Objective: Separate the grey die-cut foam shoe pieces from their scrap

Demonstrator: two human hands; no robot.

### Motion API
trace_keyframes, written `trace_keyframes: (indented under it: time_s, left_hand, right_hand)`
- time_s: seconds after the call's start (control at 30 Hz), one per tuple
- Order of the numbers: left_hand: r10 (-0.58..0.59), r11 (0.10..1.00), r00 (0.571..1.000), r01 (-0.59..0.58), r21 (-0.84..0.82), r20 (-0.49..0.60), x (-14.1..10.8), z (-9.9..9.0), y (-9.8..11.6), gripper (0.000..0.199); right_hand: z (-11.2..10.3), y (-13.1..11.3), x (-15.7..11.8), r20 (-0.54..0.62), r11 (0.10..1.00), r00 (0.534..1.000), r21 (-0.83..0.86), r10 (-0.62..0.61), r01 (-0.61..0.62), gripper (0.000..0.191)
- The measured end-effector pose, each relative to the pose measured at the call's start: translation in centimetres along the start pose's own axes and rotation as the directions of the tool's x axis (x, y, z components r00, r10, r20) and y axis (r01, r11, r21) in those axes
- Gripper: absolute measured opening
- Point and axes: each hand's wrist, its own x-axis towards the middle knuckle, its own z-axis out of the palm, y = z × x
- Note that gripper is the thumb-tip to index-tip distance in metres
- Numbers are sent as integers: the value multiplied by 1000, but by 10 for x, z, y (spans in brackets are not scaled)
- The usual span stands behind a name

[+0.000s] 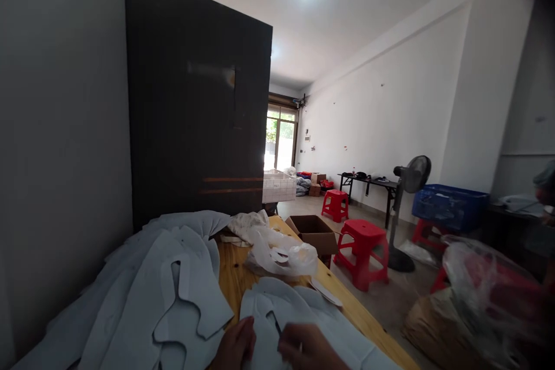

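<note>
At the bottom of the view my left hand (237, 344) is closed, with its fingers curled together beside a stack of pale grey cut sheet pieces (264, 300). My right hand (309, 347) lies over the same stack, slightly blurred, its fingers also curled in. What either hand grips, if anything, is hidden. A dark narrow slot shows in the top piece just left of my right hand. Left of my hands spreads a larger overlapping pile of similar pale pieces (130, 295), the front ones having curved cut-outs.
A wooden table (232, 280) bears the piles, a clear plastic bag (281, 254) and a bundled cloth (249, 225). Beyond its right edge stand a cardboard box (318, 237), red stools (362, 248) and a fan (396, 219). A dark panel (199, 98) rises behind the left pile.
</note>
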Motion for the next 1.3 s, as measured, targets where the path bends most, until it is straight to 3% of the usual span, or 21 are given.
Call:
trace_keyframes:
  time_s: [0.07, 0.13, 0.27, 0.37, 0.43, 0.47, 0.57, 0.63, 0.7, 0.8, 0.9, 1.0, 1.07, 1.13, 1.2, 1.3]
  left_hand:
    - [-49, 994, 999, 50, -93, 7, 5, -4, -6, 63]
    - [-99, 978, 995, 102, -180, 27, 7, -3, -8, 70]
    - [-157, 922, 987, 153, -356, 18, 5, 3, -4, 73]
    - [-131, 903, 991, 123, -412, 8, 1, 6, -1, 67]
    - [-135, 905, 991, 123, -408, -2, 1, 6, -1, 64]
    - [-146, 909, 989, 129, -397, -14, 1, 6, -1, 64]
    - [-166, 921, 985, 141, -363, -37, 2, 7, -4, 64]
    - [-134, 931, 991, 116, -347, -28, 2, 7, -7, 64]
    - [-112, 939, 994, 104, -328, -7, 1, 8, -8, 66]
    - [-172, 922, 982, 187, -339, 72, -2, 9, -8, 76]
    - [-200, 885, 974, 227, -406, 110, -1, 9, -6, 79]
    - [-161, 864, 986, 160, -477, 38, 3, 7, -7, 78]
    - [-140, 845, 990, 121, -521, 4, 4, 5, -10, 71]
    - [-117, 817, 993, 92, -570, -8, 4, 2, -13, 67]
    - [-109, 778, 994, 75, -623, -16, 4, -1, -13, 62]
    - [-131, 737, 989, 53, -674, -65, 3, -5, -12, 59]
  right_hand:
    - [-10, -13, 38, -60, 984, 989, -123, -139, 131, 20]
    - [-23, -26, 77, -130, 920, 945, -298, -301, 253, 17]
    - [-52, -34, 122, -293, 885, 882, -400, -370, 238, 19]
    - [-76, -14, 108, -487, 893, 795, -425, -361, 145, 29]
    - [-89, 11, 81, -653, 908, 685, -418, -323, 30, 25]
    - [-94, 25, 66, -689, 915, 664, -403, -291, -16, 24]
    - [-100, 65, 22, -502, 917, 851, -393, -152, -68, 30]
    - [-98, 78, 3, -360, 928, 930, -368, -78, -64, 32]
    - [-92, 73, -7, -402, 943, 912, -327, -88, -53, 37]
    - [-74, 40, -5, -510, 954, 842, -300, -175, 17, 39]
    - [-46, 4, 12, -462, 989, 876, -116, -136, 93, 42]
    - [-12, -16, 39, -423, 970, 906, 222, 7, 96, 50]
    - [10, -16, 59, -270, 900, 955, 435, 127, 3, 51]
    - [30, -9, 74, -124, 843, 973, 529, 194, -101, 54]
    - [46, 2, 82, -106, 833, 971, 539, 214, -125, 56]
    - [58, 19, 83, -173, 848, 961, 521, 217, -97, 56]
